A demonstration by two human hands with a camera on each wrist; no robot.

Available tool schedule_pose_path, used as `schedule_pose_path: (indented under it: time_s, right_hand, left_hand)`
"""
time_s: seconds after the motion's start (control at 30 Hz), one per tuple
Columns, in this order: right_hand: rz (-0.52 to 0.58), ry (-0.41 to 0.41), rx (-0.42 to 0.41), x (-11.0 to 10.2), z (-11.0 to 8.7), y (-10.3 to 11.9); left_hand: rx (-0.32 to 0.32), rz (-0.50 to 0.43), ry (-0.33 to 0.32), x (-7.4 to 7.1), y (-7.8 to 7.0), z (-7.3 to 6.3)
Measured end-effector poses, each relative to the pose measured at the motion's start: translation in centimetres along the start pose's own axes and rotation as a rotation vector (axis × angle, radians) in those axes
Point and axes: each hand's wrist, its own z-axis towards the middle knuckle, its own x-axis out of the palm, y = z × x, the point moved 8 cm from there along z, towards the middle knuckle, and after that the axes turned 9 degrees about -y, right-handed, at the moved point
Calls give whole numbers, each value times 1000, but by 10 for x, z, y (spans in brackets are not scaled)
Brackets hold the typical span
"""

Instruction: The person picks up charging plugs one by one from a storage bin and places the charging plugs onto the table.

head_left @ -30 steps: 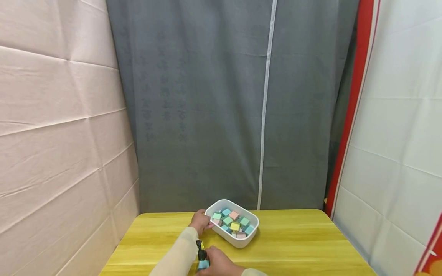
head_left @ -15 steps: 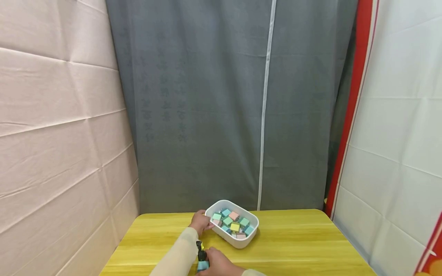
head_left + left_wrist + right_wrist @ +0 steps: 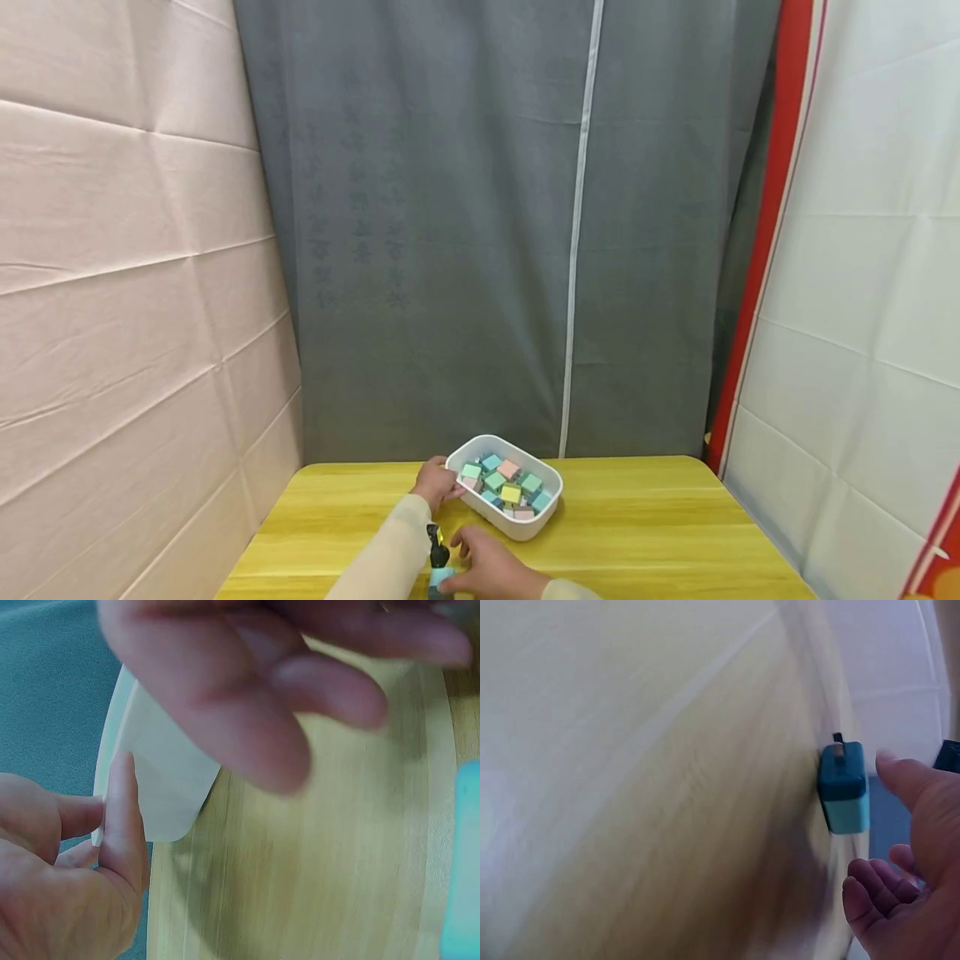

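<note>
My left hand (image 3: 437,483) grips the left end of a white plastic bin (image 3: 525,531), its thumb and fingers pinching the rim in the left wrist view. Inside lie several small blocks (image 3: 510,493) in green, blue, pink and yellow. At the near table edge stands a two-tone teal block (image 3: 844,791) with a small tab on one end. My right hand (image 3: 495,567) is beside this block, its thumb and fingers spread apart. In the right wrist view a gap shows between the fingers and the block. Blurred right-hand fingers (image 3: 255,712) cross the left wrist view.
The yellow wood-grain table (image 3: 660,533) extends to both sides of the bin. A grey curtain (image 3: 435,250) hangs behind it, with pale cloth (image 3: 150,292) on the left and white cloth (image 3: 847,292) on the right. A black device (image 3: 437,546) sits by the left wrist.
My right hand has loosened its fingers from the teal block and shifted slightly to the right. The left hand and the bin have stayed put.
</note>
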Motion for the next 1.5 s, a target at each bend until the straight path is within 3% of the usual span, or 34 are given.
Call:
schedule_pose_path:
  time_s: [0.2,0.5,0.73,1.0,1.27,1.5]
  right_hand:
    - [27,-18,-6,-25,0,6]
    - [-17,-184,-123,-69,9,21]
    - [-112,-261,-213,-94,25,15]
    - [-358,-153,-206,-105,50,0]
    - [-612,-17,-321,-90,68,-6]
    - [-670,46,-352,-78,74,-11]
  left_hand:
    - [3,-1,-2,1,-2,-2]
    - [8,-29,-5,3,-1,1]
    - [18,-51,-2,4,-2,1]
    - [-12,-31,-11,2,-2,1]
    - [-34,-3,-3,1,3,5]
    - [-29,-3,9,0,2,3]
